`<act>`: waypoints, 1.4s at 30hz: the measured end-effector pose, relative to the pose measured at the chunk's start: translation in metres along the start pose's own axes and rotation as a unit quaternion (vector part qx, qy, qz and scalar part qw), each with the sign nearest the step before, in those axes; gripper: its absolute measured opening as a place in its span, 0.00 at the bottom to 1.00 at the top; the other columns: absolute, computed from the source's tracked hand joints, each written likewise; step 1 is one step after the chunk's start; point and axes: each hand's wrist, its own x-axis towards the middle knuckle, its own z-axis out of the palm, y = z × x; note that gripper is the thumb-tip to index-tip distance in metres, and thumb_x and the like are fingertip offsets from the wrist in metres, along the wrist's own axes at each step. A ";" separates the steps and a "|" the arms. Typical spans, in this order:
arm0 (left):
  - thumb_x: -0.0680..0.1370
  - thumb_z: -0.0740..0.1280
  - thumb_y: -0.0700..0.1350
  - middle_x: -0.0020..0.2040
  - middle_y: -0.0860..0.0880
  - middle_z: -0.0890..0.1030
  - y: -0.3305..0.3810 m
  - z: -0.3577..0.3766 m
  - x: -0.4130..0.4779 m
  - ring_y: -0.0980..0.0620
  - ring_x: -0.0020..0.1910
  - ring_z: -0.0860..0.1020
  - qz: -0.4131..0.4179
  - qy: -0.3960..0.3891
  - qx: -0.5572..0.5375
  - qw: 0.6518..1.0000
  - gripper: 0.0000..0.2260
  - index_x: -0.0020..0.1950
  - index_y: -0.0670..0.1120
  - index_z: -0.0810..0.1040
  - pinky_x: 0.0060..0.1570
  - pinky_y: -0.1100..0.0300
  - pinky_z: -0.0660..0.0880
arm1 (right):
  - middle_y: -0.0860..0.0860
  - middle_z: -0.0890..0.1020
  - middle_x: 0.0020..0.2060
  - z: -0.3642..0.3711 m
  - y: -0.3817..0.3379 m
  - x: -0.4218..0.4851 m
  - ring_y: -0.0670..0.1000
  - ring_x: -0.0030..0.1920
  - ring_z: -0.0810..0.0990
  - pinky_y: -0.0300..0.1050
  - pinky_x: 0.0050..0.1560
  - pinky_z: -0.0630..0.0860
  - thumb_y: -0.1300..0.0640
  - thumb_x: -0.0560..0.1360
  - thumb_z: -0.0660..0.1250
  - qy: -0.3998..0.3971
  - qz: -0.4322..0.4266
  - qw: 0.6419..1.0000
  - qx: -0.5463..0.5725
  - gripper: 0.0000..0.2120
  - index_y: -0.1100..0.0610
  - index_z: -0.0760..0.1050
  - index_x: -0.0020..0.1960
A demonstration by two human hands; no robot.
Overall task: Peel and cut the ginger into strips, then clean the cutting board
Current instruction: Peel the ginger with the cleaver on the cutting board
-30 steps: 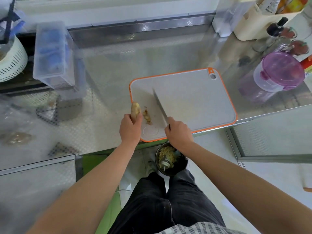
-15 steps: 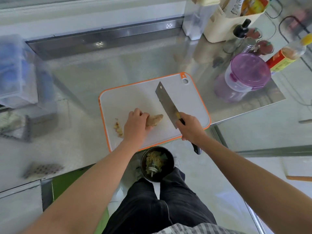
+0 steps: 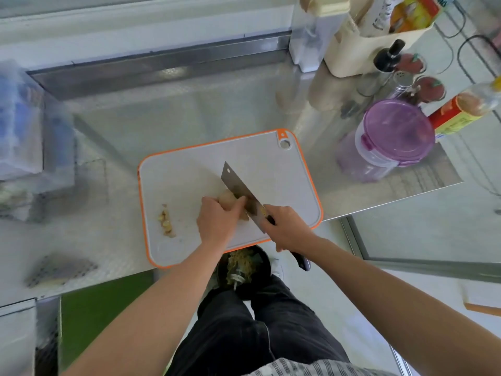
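At the left of the orange-rimmed cutting board (image 3: pixel 189 164) I am seeing a small heap of peel scraps (image 3: pixel 166 221) lying well apart from everything else. Moving right, the left hand (image 3: pixel 217 221) is curling its fingers over the ginger (image 3: pixel 227 198) and pinning it to the board near the middle, with only the far end of the piece showing. The cleaver (image 3: pixel 238 185) is leaning against the ginger, right beside those fingers. Below the counter edge, a dark bowl (image 3: pixel 260 263) is holding scraps. The right hand (image 3: pixel 287 229) is gripping the cleaver's dark handle, fully closed round it. Far right, a purple-lidded container (image 3: pixel 395 131) is standing on the counter.
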 end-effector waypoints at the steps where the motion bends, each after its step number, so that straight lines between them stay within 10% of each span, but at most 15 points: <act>1: 0.72 0.71 0.58 0.46 0.49 0.75 0.000 0.003 0.000 0.48 0.45 0.74 0.019 0.005 0.004 1.000 0.21 0.50 0.44 0.68 0.42 0.58 0.66 | 0.55 0.72 0.28 -0.002 0.002 -0.001 0.53 0.23 0.80 0.44 0.28 0.70 0.52 0.78 0.56 -0.003 0.000 1.000 0.006 0.14 0.61 0.68 0.41; 17: 0.71 0.72 0.40 0.49 0.48 0.76 -0.008 0.008 -0.004 0.46 0.48 0.74 0.321 0.018 0.171 0.931 0.13 0.54 0.47 0.77 0.41 0.58 0.70 | 0.53 0.69 0.40 -0.005 0.014 0.016 0.59 0.40 0.71 0.47 0.38 0.64 0.58 0.79 0.55 0.081 -0.025 0.988 -0.128 0.04 0.57 0.65 0.47; 25: 0.71 0.73 0.40 0.48 0.45 0.77 -0.001 0.000 0.007 0.42 0.46 0.76 0.293 0.070 0.169 0.938 0.11 0.53 0.45 0.79 0.40 0.50 0.75 | 0.51 0.69 0.34 -0.018 -0.003 0.016 0.58 0.35 0.70 0.46 0.33 0.62 0.60 0.79 0.55 0.117 -0.108 0.979 -0.128 0.14 0.58 0.63 0.64; 42: 0.69 0.74 0.37 0.40 0.46 0.76 0.000 0.000 0.010 0.44 0.40 0.76 0.299 0.065 0.140 0.942 0.08 0.46 0.44 0.82 0.36 0.53 0.73 | 0.51 0.70 0.35 -0.018 -0.010 0.011 0.58 0.35 0.70 0.46 0.30 0.60 0.63 0.76 0.54 0.072 -0.102 0.976 -0.181 0.14 0.57 0.62 0.61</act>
